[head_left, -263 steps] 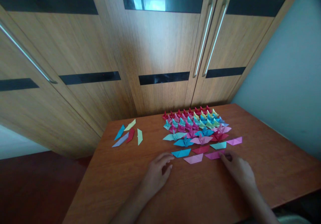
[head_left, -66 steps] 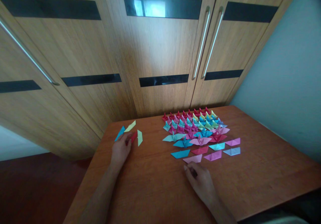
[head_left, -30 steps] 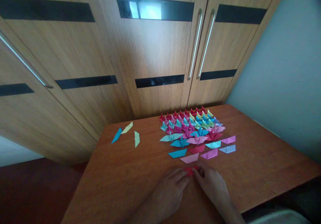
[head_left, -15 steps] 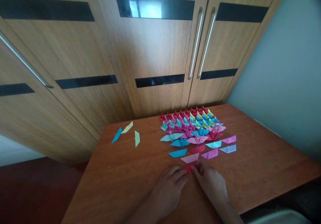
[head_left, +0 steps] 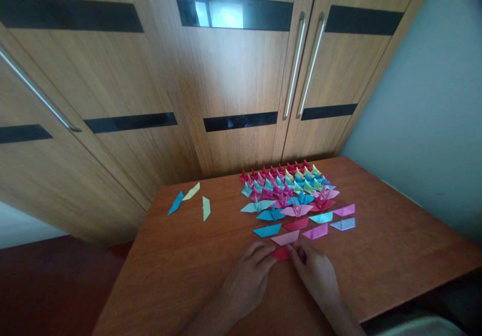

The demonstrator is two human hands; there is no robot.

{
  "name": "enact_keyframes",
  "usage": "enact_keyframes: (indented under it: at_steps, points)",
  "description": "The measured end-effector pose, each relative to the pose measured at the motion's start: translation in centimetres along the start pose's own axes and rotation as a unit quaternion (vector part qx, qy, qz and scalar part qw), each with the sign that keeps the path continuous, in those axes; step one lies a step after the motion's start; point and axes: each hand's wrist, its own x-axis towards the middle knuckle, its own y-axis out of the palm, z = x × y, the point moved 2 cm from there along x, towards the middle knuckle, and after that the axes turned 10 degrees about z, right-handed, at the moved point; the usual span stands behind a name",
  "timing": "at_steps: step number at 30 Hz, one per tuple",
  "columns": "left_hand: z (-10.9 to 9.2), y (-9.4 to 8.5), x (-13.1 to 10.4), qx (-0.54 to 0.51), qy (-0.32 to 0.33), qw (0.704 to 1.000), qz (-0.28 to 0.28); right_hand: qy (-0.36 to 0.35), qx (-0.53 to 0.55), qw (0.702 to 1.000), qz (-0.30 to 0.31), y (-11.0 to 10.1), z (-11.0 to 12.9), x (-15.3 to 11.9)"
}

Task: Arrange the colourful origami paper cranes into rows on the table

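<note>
A small folded red paper lies between my hands near the middle of the table. My left hand has its fingertips on the paper's left end. At the right end, my right hand pinches the paper between thumb and fingers. Just beyond are flat folded paper pieces, among them a pink one, a blue one, a red one and a magenta one. Behind these stand rows of folded paper cranes in red, pink, blue and yellow.
On the left of the wooden table lie a blue folded piece and two pale yellow-green ones. A wooden cabinet with metal handles rises behind the table, and a pale wall stands at the right.
My left hand has shifted slightly left, and more of the red paper shows between my hands. The right hand has moved only a little.
</note>
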Motion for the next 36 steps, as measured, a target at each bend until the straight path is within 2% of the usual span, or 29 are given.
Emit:
enact_keyframes:
  at_steps: [4,8,12,15,17,20,23,26,32,36]
  points:
    - [2.1,-1.1,-0.4,0.017,-0.029,0.997,-0.069,-0.025,0.030,0.999,-0.011,0.2,0.4,-0.1]
    - [6.7,-3.1,-1.4,0.075,-0.105,0.982,-0.138,-0.039,0.049,0.998,-0.004,0.6,0.8,-0.1]
    - [12.3,-6.4,-3.3,0.160,-0.229,0.942,-0.187,-0.045,0.057,0.997,-0.011,0.7,0.9,-0.2]
    - [16.1,-8.9,-5.1,0.232,-0.317,0.897,-0.202,-0.054,0.065,0.996,-0.016,0.8,1.1,-0.3]
    - [18.2,-10.0,-6.2,0.260,-0.376,0.864,-0.209,-0.056,0.072,0.996,-0.019,1.0,1.1,-0.4]
    - [20.6,-10.7,-7.2,0.257,-0.428,0.842,-0.206,-0.053,0.078,0.995,-0.023,1.1,1.1,-0.5]
    - [22.2,-10.8,-7.5,0.237,-0.466,0.828,-0.201,-0.054,0.082,0.995,-0.024,1.2,1.0,-0.5]
    - [22.9,-10.8,-7.5,0.220,-0.479,0.825,-0.203,-0.056,0.087,0.994,-0.020,1.2,0.9,-0.5]
    - [23.1,-10.9,-8.0,0.207,-0.470,0.832,-0.211,-0.057,0.104,0.993,-0.020,1.2,0.8,-0.4]
    - [22.8,-11.0,-9.0,0.163,-0.495,0.823,-0.226,-0.059,0.111,0.992,-0.024,1.1,0.9,-0.5]
